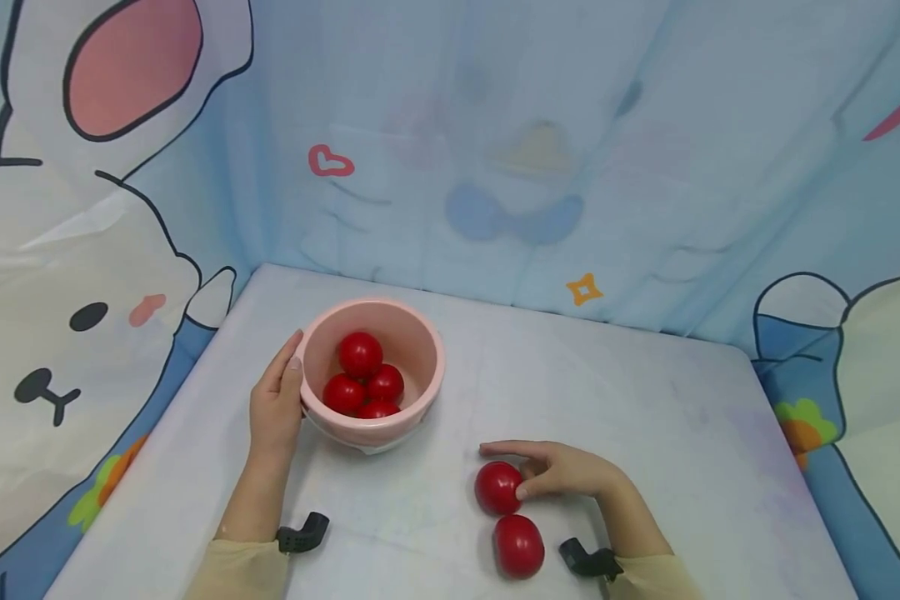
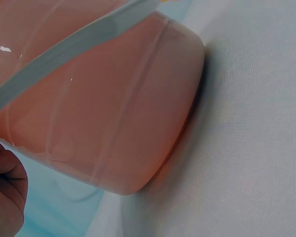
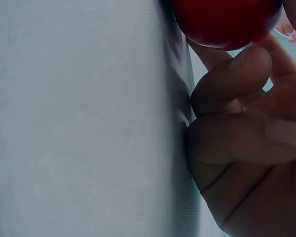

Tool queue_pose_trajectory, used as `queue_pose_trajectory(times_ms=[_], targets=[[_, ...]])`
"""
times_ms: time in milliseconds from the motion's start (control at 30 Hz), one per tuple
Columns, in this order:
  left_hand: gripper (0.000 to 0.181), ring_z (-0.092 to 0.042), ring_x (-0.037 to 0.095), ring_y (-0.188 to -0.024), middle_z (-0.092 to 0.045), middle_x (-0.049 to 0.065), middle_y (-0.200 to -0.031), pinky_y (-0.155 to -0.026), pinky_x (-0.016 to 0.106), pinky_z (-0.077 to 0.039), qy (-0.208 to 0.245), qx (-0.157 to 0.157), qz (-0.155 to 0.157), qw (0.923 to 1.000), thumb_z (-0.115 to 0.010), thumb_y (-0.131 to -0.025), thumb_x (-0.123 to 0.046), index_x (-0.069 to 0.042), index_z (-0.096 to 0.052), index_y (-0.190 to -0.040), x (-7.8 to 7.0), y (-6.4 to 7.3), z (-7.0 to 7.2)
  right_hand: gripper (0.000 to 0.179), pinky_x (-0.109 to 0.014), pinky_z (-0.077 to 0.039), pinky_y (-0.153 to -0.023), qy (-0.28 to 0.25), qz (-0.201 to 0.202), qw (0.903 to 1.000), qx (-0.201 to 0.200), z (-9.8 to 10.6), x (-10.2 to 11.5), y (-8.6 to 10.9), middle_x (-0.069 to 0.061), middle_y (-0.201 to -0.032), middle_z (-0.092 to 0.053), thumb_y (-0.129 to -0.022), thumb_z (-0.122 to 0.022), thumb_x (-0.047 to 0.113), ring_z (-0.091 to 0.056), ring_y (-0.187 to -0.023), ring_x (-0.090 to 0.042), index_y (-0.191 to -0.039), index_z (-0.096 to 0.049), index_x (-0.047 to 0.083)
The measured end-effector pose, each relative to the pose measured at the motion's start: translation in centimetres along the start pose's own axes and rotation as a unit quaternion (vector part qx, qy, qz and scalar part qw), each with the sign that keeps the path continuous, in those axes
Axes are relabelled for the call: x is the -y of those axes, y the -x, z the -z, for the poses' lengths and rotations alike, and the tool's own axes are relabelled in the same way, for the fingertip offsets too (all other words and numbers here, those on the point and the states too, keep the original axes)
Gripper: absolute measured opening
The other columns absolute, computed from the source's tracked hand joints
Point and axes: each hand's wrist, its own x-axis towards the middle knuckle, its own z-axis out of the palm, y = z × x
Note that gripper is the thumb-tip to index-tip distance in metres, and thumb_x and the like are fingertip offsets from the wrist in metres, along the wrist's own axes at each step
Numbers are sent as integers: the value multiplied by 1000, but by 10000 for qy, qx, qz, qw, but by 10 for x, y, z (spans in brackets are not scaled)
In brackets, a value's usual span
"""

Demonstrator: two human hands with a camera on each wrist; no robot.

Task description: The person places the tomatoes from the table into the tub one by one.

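Note:
My left hand [image 1: 276,408] holds the left side of a pink bucket [image 1: 431,367], fingers along its outer wall and thumb at the rim. Several glossy red balls [image 1: 360,354] lie inside it. In the left wrist view, a pale handle [image 2: 84,44] crosses the bucket's wall, and its base is at the white tabletop. My right hand [image 1: 573,471] is at a glossy red ball [image 1: 497,487] on the table, thumb against its near right side and index finger stretched past its far side. Curled fingers [image 3: 237,84] show beside this ball in the right wrist view.
A second, slightly oblong red ball [image 1: 519,546] lies just nearer to me, close against the first. The white table [image 1: 645,400] is bordered by a blue cartoon-printed curtain [image 1: 420,125] at the back and sides. Black wrist devices [image 1: 303,533] sit on both wrists.

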Motion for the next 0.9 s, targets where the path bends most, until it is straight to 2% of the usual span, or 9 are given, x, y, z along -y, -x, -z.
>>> queue_pose_trajectory(times_ms=[67,100,300,533,700,900], targets=[[43,-53,14,-127,-48,-21,-148,-79,15,-54,32,18,-7,10000,-48,-99,-53,-46,-50,-141,0,0,0,65,-31,-55,-88,7,21,10000,47,-1,0,-1,6,-146,-50,-83,-77,35,-47,-128,-23,-142,-51,40],[42,-54,14,-126,-48,-21,-148,-78,15,-54,33,19,-15,10000,-48,-99,-53,-47,-49,-141,1,0,0,64,-31,-55,-89,27,50,10000,60,-1,0,-1,5,-146,-50,-83,-78,35,-46,-131,-25,-141,-52,40],[39,-57,15,-108,-51,-21,-145,-69,17,-54,-89,-103,-138,9998,-48,-99,-52,-51,-50,-138,2,0,-1,57,-31,-56,-87,181,192,9996,122,-1,2,-1,0,-136,-57,-83,-77,34,-50,-124,-28,-137,-57,36],[41,-57,12,-117,-51,-19,-145,-75,16,-55,30,-80,-256,9996,-48,-100,-50,-44,-51,-141,4,0,-1,54,-31,-56,-86,203,202,9995,99,-1,1,-2,0,-133,-59,-84,-77,32,-51,-122,-27,-135,-59,37],[42,-57,15,-107,-52,-19,-145,-69,17,-54,-62,-100,-258,9996,-48,-100,-51,-45,-50,-141,4,0,0,53,-31,-56,-87,162,241,9995,132,-1,-1,-3,0,-133,-59,-85,-76,31,-51,-123,-28,-135,-59,36],[42,-57,15,-107,-51,-20,-145,-69,17,-54,-47,-65,-246,9997,-48,-100,-51,-46,-50,-141,4,-2,-1,53,-32,-57,-87,59,245,9995,175,1,-1,-3,-1,-133,-59,-85,-77,30,-51,-121,-28,-135,-60,35]])
